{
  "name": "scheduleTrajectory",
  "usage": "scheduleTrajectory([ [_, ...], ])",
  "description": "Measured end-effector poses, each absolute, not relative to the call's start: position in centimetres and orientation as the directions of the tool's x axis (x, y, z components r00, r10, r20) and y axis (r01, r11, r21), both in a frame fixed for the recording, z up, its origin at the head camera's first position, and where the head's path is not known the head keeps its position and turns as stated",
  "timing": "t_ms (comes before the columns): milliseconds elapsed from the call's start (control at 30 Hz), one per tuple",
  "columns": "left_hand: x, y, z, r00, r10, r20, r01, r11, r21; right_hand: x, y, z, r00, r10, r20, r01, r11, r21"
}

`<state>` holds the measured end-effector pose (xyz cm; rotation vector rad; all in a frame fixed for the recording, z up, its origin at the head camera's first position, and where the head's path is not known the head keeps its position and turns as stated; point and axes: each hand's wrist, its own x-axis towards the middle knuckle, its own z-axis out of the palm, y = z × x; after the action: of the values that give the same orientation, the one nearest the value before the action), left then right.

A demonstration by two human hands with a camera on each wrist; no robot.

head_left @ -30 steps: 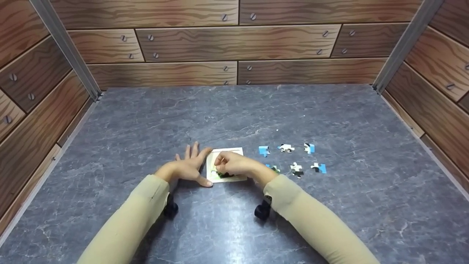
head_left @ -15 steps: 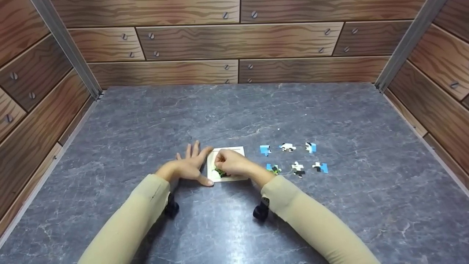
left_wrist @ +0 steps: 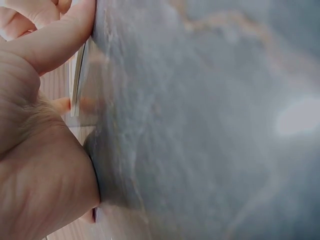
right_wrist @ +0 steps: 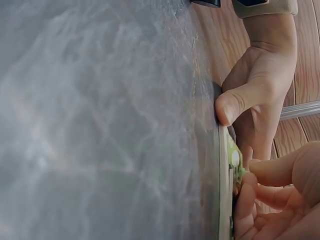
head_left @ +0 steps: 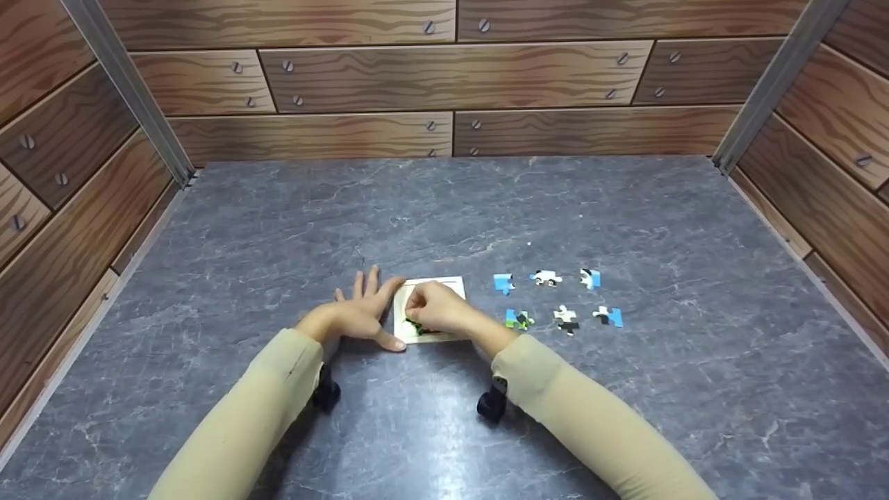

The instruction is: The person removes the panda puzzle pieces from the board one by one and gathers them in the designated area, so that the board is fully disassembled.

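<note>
We see a green piece (right_wrist: 235, 155) pinched at the puzzle board's (head_left: 400, 314) seven-o'clock corner.
The right hand (head_left: 444, 310) has the piece in its grip; the left hand (head_left: 358, 316), spread flat, touches the board's nine-o'clock edge. Compared with a second ago, we find the right wrist slightly nearer nine o'clock, fully uncovering one of six loose pieces (head_left: 546, 278) at three o'clock, all unmoved; we judge the fitting unfinished.
</note>
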<state>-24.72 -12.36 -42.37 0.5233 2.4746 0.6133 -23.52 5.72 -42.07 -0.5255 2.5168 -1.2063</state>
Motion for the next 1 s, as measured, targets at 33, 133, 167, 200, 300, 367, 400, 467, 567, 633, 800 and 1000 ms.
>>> scheduleTrajectory([
  [33,-24.7,-12.3,-42.4,-0.783,0.475,-0.401,0.233,0.822,0.519,-23.5,5.8,-42.1,-0.889,-0.447,-0.101,-0.201,0.579,-0.79],
  [133,-24.7,-12.3,-42.5,-0.786,0.47,-0.402,0.231,0.826,0.513,-23.4,5.9,-42.3,-0.89,-0.449,-0.08,-0.219,0.574,-0.789],
  [167,-24.7,-12.3,-42.5,-0.787,0.469,-0.401,0.232,0.827,0.512,-23.4,5.9,-42.4,-0.89,-0.448,-0.079,-0.218,0.572,-0.791],
  [200,-24.7,-12.2,-42.5,-0.787,0.468,-0.401,0.232,0.828,0.511,-23.4,6.0,-42.4,-0.891,-0.449,-0.074,-0.218,0.566,-0.795],
  [300,-24.8,-12.2,-42.5,-0.79,0.467,-0.397,0.233,0.828,0.511,-23.4,6.3,-42.4,-0.888,-0.453,-0.075,-0.199,0.528,-0.825],
  [367,-24.8,-12.2,-42.5,-0.79,0.466,-0.399,0.23,0.827,0.512,-23.4,6.6,-42.5,-0.884,-0.459,-0.091,-0.167,0.492,-0.855],
  [400,-24.8,-12.2,-42.5,-0.79,0.465,-0.399,0.228,0.827,0.513,-23.4,6.7,-42.5,-0.881,-0.463,-0.101,-0.149,0.472,-0.869],
  [467,-24.7,-12.2,-42.5,-0.792,0.464,-0.396,0.228,0.827,0.514,-23.4,7.0,-42.5,-0.872,-0.476,-0.113,-0.121,0.433,-0.893],
  [567,-24.7,-12.2,-42.5,-0.791,0.466,-0.398,0.226,0.825,0.518,-23.5,7.5,-42.3,-0.863,-0.492,-0.115,-0.104,0.396,-0.912],
  [633,-24.6,-12.2,-42.5,-0.789,0.466,-0.401,0.223,0.825,0.52,-23.5,7.8,-42.2,-0.861,-0.497,-0.109,-0.101,0.377,-0.921],
  [800,-24.6,-12.1,-42.5,-0.788,0.458,-0.41,0.212,0.829,0.518,-23.6,9.0,-41.7,-0.873,-0.478,-0.102,-0.076,0.339,-0.938],
  [1000,-24.8,-12.2,-42.5,-0.789,0.452,-0.415,0.213,0.837,0.504,-23.8,10.6,-41.5,-0.873,-0.479,-0.088,-0.057,0.281,-0.958],
])
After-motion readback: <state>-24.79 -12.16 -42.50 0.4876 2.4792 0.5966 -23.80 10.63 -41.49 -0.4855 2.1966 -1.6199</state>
